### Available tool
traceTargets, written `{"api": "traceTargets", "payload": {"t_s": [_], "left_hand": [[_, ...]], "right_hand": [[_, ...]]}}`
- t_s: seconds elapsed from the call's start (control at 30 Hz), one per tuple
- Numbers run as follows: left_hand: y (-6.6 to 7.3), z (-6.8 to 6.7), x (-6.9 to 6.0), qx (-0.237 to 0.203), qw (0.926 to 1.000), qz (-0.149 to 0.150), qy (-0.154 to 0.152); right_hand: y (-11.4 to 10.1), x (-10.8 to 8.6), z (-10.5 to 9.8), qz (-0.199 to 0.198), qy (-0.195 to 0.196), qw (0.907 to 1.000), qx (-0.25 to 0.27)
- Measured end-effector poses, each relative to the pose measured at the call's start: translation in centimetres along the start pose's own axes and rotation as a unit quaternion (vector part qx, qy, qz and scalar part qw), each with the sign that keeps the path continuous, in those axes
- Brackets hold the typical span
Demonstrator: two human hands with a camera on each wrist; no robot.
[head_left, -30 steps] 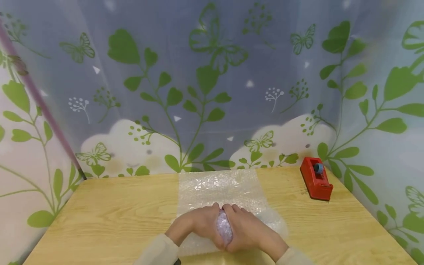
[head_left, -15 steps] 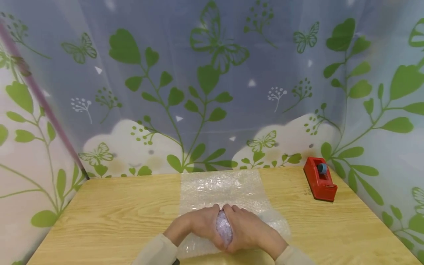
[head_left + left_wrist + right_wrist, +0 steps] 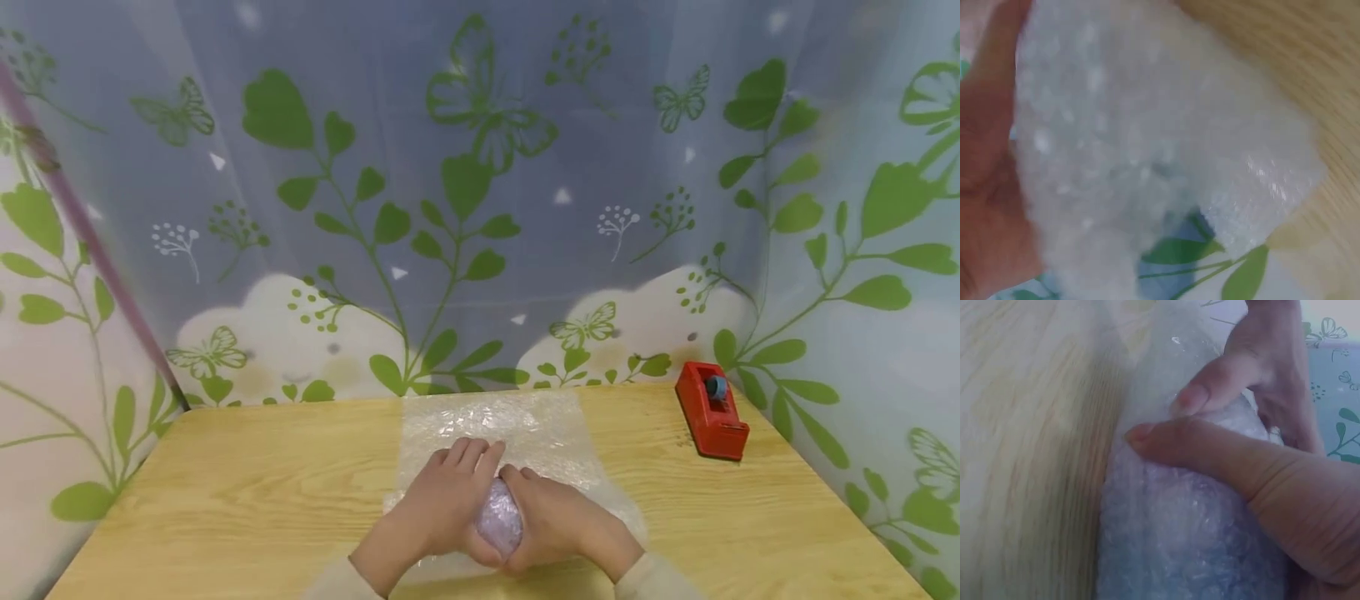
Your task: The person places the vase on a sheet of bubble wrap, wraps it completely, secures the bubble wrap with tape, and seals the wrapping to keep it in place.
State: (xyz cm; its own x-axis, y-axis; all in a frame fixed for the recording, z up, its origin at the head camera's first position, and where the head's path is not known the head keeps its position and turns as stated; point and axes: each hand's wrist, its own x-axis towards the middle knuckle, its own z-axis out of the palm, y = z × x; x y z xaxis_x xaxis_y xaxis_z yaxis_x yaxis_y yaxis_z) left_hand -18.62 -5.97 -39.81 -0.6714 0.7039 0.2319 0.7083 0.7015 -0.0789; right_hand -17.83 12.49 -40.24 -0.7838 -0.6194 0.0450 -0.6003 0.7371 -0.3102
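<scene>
A rounded bundle wrapped in bubble wrap [image 3: 500, 518], faintly purple, is between both hands near the table's front edge. My left hand [image 3: 438, 500] holds its left side, thumb on the near side and fingers reaching forward over the wrap. From the right, my right hand [image 3: 558, 517] grips the bundle. In the right wrist view both thumbs press on the wrap [image 3: 1172, 519], their tips close together. What lies inside is hidden by the wrap. Under and behind the hands, the loose bubble wrap sheet [image 3: 495, 421] lies flat on the table. The left wrist view is blurred.
A red tape dispenser [image 3: 711, 410] with a small roll of tape stands at the table's back right. The wooden table [image 3: 262, 475] meets a patterned curtain [image 3: 360, 208] along its back edge, and similar cloth hangs at both sides.
My left hand has shifted, its fingers now spread farther forward and straighter over the wrap. The right hand stays nearly in place, and more of the bundle shows between the hands.
</scene>
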Motion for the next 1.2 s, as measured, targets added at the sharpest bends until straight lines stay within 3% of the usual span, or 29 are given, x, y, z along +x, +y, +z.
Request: {"api": "traceTargets", "payload": {"t_s": [0.1, 0.23, 0.47, 0.6, 0.8, 1.03, 1.2], "left_hand": [[0.9, -0.2, -0.7, 0.102, 0.9932, 0.03, 0.048], [2.2, -0.4, -1.6, 0.16, 0.9837, 0.036, 0.074], [3.1, 1.1, -1.7, 0.167, 0.9785, 0.002, 0.121], [2.7, 2.4, -1.8, 0.131, 0.9818, -0.008, 0.137], [2.4, 3.1, -1.6, 0.086, 0.9866, -0.015, 0.138], [2.4, 2.5, -1.9, 0.027, 0.9926, -0.03, 0.114], [2.3, 2.1, -2.1, 0.052, 0.9934, -0.023, 0.1]], "right_hand": [[0.0, 0.0, -0.1, 0.021, -0.015, 0.9997, 0.007], [-0.1, -0.1, -0.1, 0.019, -0.015, 0.9996, 0.015], [-0.3, 0.4, -0.4, 0.012, -0.025, 0.9996, 0.005], [-0.5, 0.7, -0.5, 0.02, -0.044, 0.9988, 0.012], [-0.5, 1.0, -0.9, 0.034, -0.07, 0.9964, 0.034], [-0.4, 1.4, -0.9, 0.027, -0.083, 0.9951, 0.046], [-0.7, 1.5, -0.8, 0.027, -0.09, 0.9941, 0.054]]}}
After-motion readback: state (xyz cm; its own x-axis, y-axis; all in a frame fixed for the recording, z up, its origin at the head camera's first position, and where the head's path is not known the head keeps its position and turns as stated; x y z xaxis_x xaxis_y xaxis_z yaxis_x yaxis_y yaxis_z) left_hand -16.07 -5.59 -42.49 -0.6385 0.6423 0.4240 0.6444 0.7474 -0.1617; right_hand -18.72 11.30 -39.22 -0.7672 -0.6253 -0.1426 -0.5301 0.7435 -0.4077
